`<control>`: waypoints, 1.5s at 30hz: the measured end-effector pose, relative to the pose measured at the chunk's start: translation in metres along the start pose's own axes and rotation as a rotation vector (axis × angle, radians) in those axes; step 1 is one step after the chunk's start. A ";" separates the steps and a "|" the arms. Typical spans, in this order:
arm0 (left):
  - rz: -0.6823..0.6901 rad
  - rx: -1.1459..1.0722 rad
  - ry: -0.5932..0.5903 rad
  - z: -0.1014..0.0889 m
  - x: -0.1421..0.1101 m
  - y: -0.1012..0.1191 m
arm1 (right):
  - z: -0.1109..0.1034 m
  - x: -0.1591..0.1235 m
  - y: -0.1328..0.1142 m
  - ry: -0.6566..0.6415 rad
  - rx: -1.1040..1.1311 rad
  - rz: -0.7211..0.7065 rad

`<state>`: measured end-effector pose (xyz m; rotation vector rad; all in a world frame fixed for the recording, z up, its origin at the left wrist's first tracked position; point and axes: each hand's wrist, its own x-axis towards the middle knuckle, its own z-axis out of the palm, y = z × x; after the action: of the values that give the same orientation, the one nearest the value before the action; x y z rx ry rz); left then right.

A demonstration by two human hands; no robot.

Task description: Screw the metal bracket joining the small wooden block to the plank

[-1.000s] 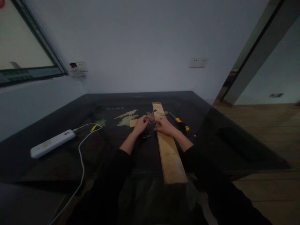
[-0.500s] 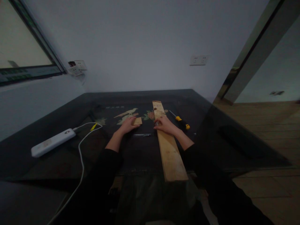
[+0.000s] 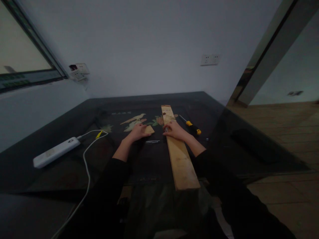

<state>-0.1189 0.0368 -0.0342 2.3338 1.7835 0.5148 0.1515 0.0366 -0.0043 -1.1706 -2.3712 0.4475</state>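
A long pale wooden plank (image 3: 179,155) lies lengthwise on the dark table (image 3: 62,132), its near end past the table's front edge. My right hand (image 3: 174,130) rests on the plank's middle, fingers curled around something small and shiny that I cannot make out. My left hand (image 3: 138,131) lies on a small wooden block (image 3: 149,129) to the plank's left, fingers closed over it. Between the hands lies a thin metal piece (image 3: 152,141).
A yellow-and-black screwdriver (image 3: 191,125) lies right of the plank. A white power strip (image 3: 56,152) with white cable (image 3: 86,166) sits at the left. The table top has a painted bird-and-flower picture (image 3: 134,121). Wall sockets (image 3: 210,59) behind; wooden floor to the right.
My left hand has moved left, away from the plank, onto the small wooden block. The right hand has stayed on the plank. The metal piece now lies uncovered between them.
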 end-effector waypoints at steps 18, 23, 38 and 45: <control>0.218 -0.216 0.003 0.018 -0.003 0.043 | 0.003 -0.001 0.003 0.024 -0.021 -0.032; 0.286 -0.236 0.014 0.023 -0.001 0.049 | 0.004 -0.002 0.003 0.026 -0.023 -0.029; 0.350 -0.255 0.027 0.017 -0.008 0.054 | 0.003 -0.004 0.002 0.027 -0.021 -0.044; 0.359 -0.267 0.028 0.016 -0.008 0.054 | 0.003 -0.005 0.002 0.033 -0.027 -0.047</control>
<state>-0.0666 0.0156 -0.0325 2.4639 1.2132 0.7840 0.1540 0.0340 -0.0087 -1.1225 -2.3781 0.3787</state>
